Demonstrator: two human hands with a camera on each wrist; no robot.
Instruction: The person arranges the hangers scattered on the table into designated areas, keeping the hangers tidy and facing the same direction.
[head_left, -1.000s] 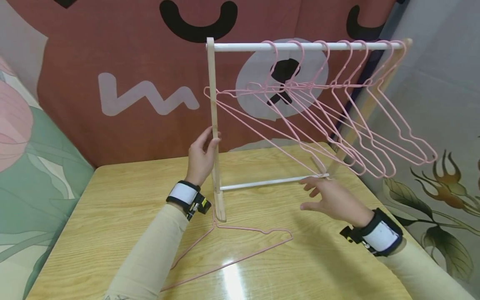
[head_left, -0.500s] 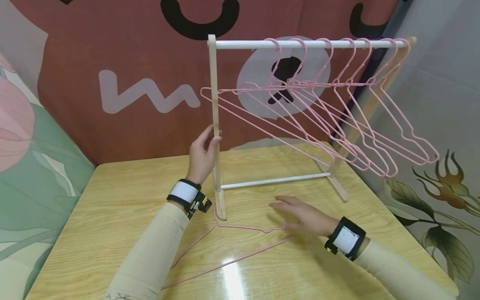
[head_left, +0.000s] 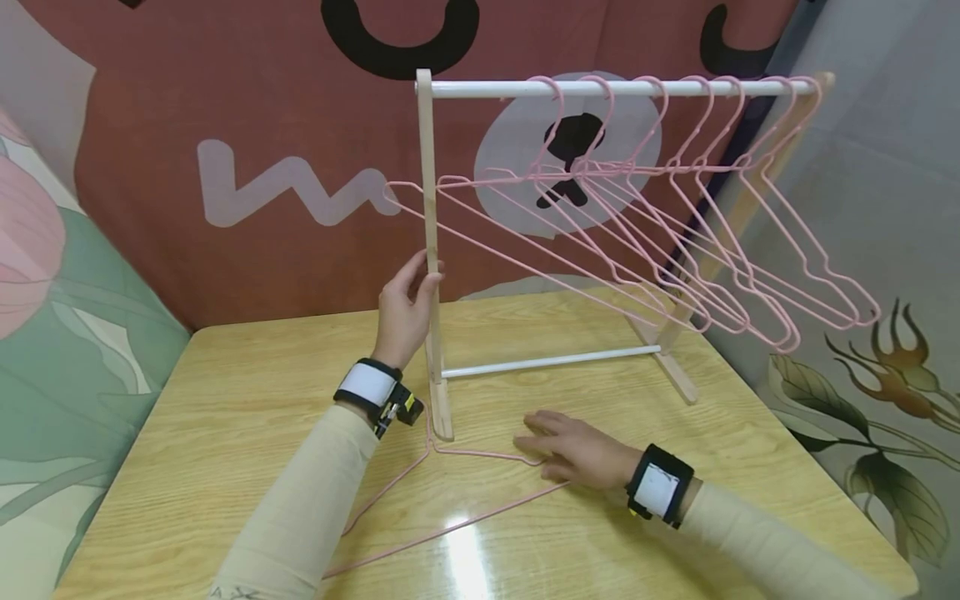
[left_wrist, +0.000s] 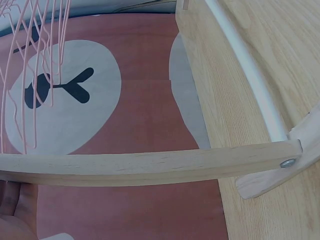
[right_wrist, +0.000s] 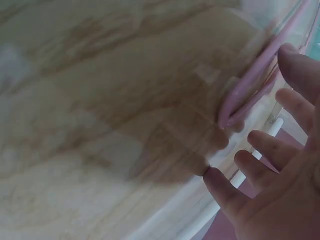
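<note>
A small clothes rack with wooden posts stands on the table. My left hand (head_left: 405, 312) grips its near-left post (head_left: 427, 167) partway up, thumb in front and fingertips behind; the left wrist view shows part of that hand (left_wrist: 17, 210) beside the post (left_wrist: 125, 165). One pink clothes hanger (head_left: 480, 454) lies flat on the tabletop by the rack's foot. My right hand (head_left: 581, 450) is over this hanger's right end and hides it in the head view. In the right wrist view its fingers are spread and relaxed beside the hanger's end (right_wrist: 245, 87); contact is unclear.
Several pink hangers (head_left: 577, 167) hang from the white top rail (head_left: 480, 89), and some stick out past the left post. A white lower bar (head_left: 551, 362) joins the posts near the wooden table (head_left: 247, 400). Behind is a printed red cloth (head_left: 300, 275).
My right hand has come down and left from beside the rack's far-right foot to the lying hanger's end. The left hand keeps its grip on the post. The hanging hangers have swung slightly.
</note>
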